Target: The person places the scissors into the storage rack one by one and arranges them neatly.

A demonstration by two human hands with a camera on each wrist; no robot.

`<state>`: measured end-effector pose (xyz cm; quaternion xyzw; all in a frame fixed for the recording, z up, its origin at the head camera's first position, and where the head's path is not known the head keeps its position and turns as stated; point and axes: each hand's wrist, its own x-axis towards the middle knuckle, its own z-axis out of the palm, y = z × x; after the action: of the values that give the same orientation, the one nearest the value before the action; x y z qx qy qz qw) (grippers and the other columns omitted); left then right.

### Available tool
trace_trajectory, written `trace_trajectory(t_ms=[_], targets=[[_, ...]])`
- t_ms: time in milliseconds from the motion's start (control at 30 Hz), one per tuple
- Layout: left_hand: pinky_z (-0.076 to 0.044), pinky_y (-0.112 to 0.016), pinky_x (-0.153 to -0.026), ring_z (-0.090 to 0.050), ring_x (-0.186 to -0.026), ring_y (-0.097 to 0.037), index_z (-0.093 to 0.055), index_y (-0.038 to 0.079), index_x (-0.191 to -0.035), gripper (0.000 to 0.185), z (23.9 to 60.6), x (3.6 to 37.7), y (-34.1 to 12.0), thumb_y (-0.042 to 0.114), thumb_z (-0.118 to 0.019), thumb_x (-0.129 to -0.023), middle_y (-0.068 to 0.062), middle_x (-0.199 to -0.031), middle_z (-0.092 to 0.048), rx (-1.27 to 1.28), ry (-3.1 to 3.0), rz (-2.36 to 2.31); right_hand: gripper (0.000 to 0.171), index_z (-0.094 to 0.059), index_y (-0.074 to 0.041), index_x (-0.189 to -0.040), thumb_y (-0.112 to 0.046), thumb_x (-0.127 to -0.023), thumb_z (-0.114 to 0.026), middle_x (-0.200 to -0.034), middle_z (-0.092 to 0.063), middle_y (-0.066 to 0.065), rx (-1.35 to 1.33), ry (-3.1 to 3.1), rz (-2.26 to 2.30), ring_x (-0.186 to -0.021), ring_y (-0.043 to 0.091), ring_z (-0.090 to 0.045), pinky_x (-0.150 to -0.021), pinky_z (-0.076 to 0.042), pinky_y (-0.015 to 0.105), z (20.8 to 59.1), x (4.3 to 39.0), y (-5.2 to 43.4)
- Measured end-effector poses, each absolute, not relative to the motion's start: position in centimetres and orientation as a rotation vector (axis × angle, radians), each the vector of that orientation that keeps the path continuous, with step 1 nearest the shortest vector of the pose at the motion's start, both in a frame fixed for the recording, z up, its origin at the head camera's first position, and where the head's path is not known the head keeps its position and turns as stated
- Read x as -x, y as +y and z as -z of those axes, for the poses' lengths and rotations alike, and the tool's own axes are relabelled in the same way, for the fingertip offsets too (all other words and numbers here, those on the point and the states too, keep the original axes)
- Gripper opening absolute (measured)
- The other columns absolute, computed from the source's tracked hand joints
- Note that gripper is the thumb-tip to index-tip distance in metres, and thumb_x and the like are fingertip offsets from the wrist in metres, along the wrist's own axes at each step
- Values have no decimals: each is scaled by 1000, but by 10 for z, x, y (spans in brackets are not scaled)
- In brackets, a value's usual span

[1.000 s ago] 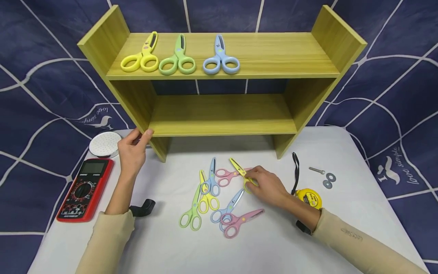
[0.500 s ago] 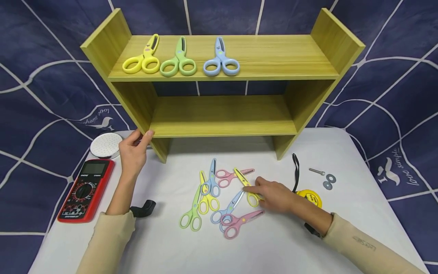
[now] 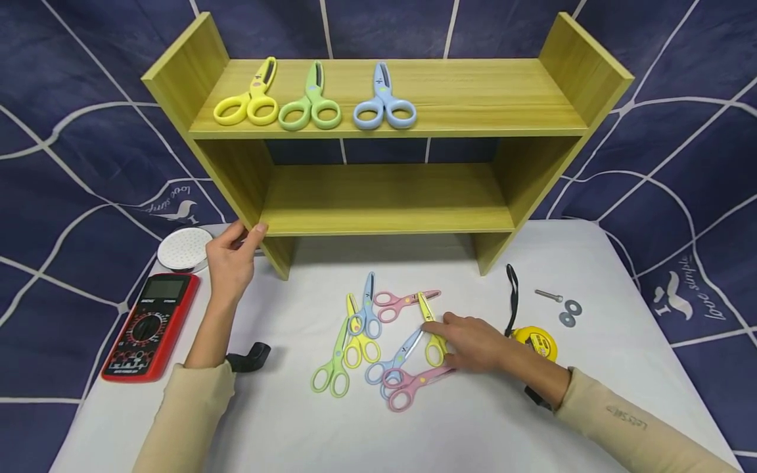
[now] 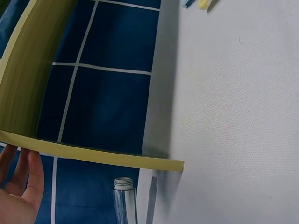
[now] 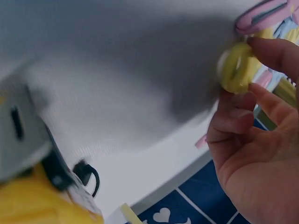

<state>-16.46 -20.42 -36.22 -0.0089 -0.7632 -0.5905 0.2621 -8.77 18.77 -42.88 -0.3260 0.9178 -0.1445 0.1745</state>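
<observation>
My right hand (image 3: 475, 343) pinches a pair of yellow scissors (image 3: 426, 309) by the handle, blades pointing away from me. In the right wrist view, thumb and fingers close around its yellow handle (image 5: 234, 70). Beside it on the white cloth lie pink scissors (image 3: 408, 299), blue scissors (image 3: 395, 358) and nearer pink scissors (image 3: 422, 379). More yellow (image 3: 361, 348), blue (image 3: 368, 302) and green scissors (image 3: 337, 358) overlap to the left. My left hand (image 3: 230, 266) grips the left side panel of a wooden shelf (image 3: 384, 197). Yellow (image 3: 257, 98), green (image 3: 310, 102) and blue scissors (image 3: 383, 98) lie on its upper board.
A red multimeter (image 3: 150, 328) and a white perforated disc (image 3: 184, 248) lie at left. On the right are a yellow tape measure (image 3: 537, 341), a bolt (image 3: 549, 295) and two washers (image 3: 570, 313). A clear bottle (image 4: 124, 200) stands behind the shelf panel.
My right hand has drawn the yellow scissors toward me, off the farther pink pair, and turned their blades more directly away from me. My left hand stays on the shelf.
</observation>
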Motion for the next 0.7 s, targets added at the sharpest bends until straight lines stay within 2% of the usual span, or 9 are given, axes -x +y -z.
trace_trajectory(t_ms=[167,400,533,700], targets=[[-52,-14,-75,-63,-87,-2,-67,-9,-118,28,360,163,-203,5,-65,-94,10,-97,-66,28,-2062,1613,51,-63,-15,-128,-19,-79,-76,-94,-53,-1,912,2604,445,-71,11,-48,-63,-44,28,431,87,188],[-51,-13,-75,-63,-86,-1,-66,-10,-118,28,359,161,-202,5,-65,-94,12,-97,-66,10,-2067,1609,43,-66,-16,-122,-15,-80,-70,-92,-52,-5,909,2598,565,-71,9,-46,-62,-41,26,427,88,192],[-51,-13,-75,-62,-86,-2,-66,-11,-118,28,360,162,-202,3,-65,-93,10,-98,-67,20,-2061,1627,41,-66,-17,-120,-14,-79,-69,-92,-53,-8,949,2665,658,-72,9,-47,-62,-41,26,416,85,194],[-52,-14,-77,-63,-89,-3,-67,-8,-120,29,373,171,-210,5,-65,-94,1,-105,-68,-2,-2065,1619,44,-65,-19,-121,-10,-79,-69,-97,-52,-10,1070,2796,846,-70,7,-48,-59,-44,23,385,86,197]])
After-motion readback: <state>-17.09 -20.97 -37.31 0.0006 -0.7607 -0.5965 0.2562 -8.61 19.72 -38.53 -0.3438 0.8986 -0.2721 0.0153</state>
